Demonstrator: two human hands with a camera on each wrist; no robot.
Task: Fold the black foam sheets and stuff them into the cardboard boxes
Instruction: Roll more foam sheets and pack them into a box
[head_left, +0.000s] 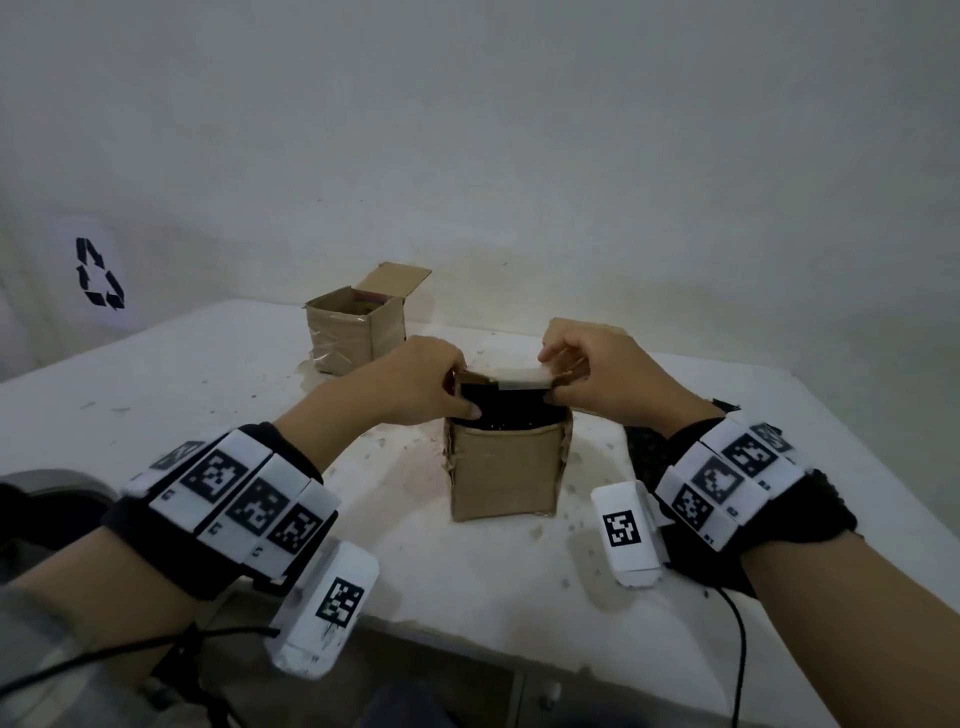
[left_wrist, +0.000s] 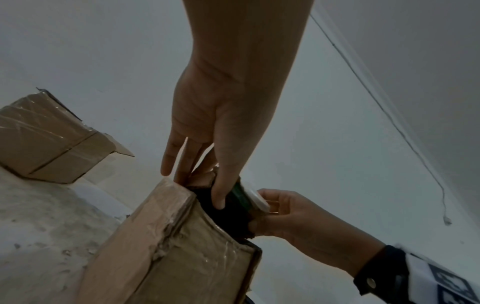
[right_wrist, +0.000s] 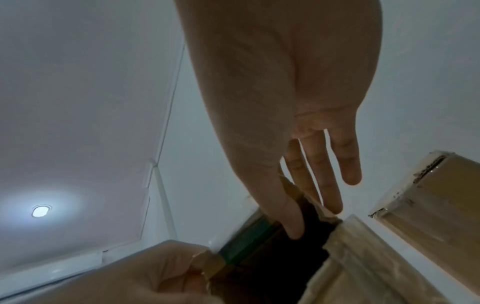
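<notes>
A small cardboard box (head_left: 506, 473) stands upright mid-table with black foam (head_left: 498, 410) filling its open top. My left hand (head_left: 462, 389) grips the left end of the far flap (head_left: 519, 378), thumb down on the foam. My right hand (head_left: 548, 376) pinches the flap's right end the same way. In the left wrist view the left hand (left_wrist: 202, 181) has its thumb on the foam (left_wrist: 223, 218) and fingers behind the flap, above the box (left_wrist: 182, 257). In the right wrist view the right hand (right_wrist: 311, 218) does likewise on the foam (right_wrist: 285, 263).
A second open cardboard box (head_left: 353, 332) stands at the back left of the white table (head_left: 208, 374), something inside it. More black foam (head_left: 644, 449) lies on the table under my right wrist. A white wall rises behind; the table's front edge is near me.
</notes>
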